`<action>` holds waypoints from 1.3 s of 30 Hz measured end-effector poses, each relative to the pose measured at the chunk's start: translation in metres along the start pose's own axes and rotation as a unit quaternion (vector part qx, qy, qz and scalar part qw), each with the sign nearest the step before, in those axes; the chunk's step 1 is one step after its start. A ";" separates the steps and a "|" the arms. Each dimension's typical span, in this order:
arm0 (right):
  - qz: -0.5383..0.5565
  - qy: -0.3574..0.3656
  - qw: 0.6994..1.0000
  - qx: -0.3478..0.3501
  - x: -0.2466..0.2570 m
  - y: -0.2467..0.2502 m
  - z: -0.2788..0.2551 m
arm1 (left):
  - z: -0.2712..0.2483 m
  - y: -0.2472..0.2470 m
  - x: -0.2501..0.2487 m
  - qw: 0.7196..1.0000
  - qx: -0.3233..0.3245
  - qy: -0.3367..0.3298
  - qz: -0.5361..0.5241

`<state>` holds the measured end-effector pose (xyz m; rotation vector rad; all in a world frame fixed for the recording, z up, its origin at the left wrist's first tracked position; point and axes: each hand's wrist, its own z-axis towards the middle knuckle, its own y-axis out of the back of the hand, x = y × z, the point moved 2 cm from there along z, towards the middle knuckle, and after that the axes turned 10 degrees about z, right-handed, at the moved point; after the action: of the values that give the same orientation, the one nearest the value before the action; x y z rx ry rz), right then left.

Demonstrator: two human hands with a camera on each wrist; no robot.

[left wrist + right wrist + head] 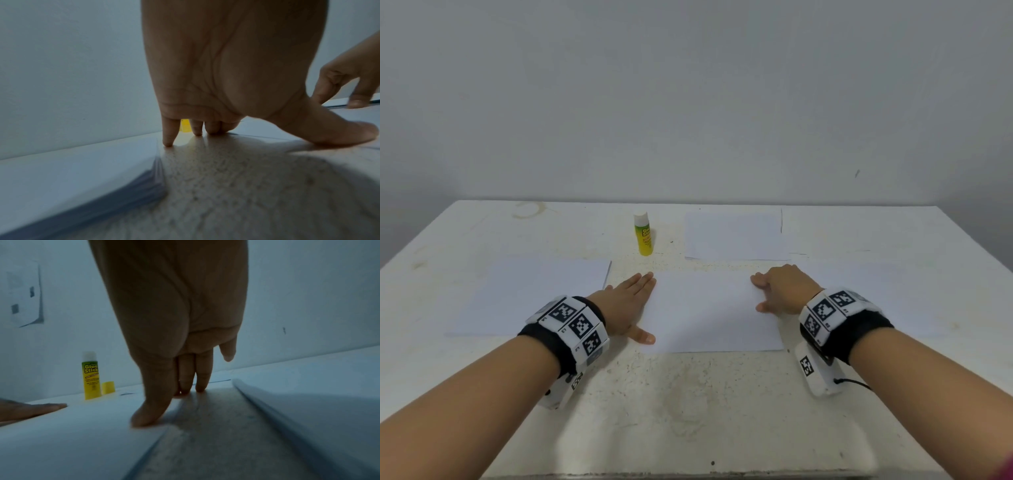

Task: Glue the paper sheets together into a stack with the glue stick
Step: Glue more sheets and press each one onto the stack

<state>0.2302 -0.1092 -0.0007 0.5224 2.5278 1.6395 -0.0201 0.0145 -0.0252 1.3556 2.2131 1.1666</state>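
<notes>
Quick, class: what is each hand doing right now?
Left hand: open, flat, fingers at the middle sheet edge.
Right hand: open, fingertips pressing that sheet.

The glue stick point(643, 234) has a yellow body, a green label band with yellow lettering and a white top; a small yellow cap point(108, 387) stands beside it. The paper sheets point(714, 311) are plain white. The bench point(688, 394) is off-white, speckled and stained. Both wristbands point(571, 323) are black, carrying white blocks printed with black square-patterned markers. The wall point(688, 85) is pale grey.
</notes>
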 end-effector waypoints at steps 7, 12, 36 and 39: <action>0.022 0.029 0.996 0.087 -0.010 -0.006 -0.012 | -0.003 0.004 -0.001 1.000 0.015 0.001 -0.003; 0.016 0.028 0.994 0.108 -0.016 -0.013 -0.007 | 0.000 0.003 -0.001 1.000 0.009 0.008 -0.003; -0.054 0.013 0.998 0.039 0.017 -0.014 0.002 | 0.000 0.006 0.002 0.999 -0.032 -0.015 -0.009; -0.042 0.027 0.995 0.084 0.019 -0.014 0.005 | -0.005 0.016 0.010 0.998 -0.051 -0.002 -0.031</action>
<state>0.2097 -0.1041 -0.0133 0.3839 2.7025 1.4396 -0.0184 0.0240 -0.0079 1.2380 2.1445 1.2354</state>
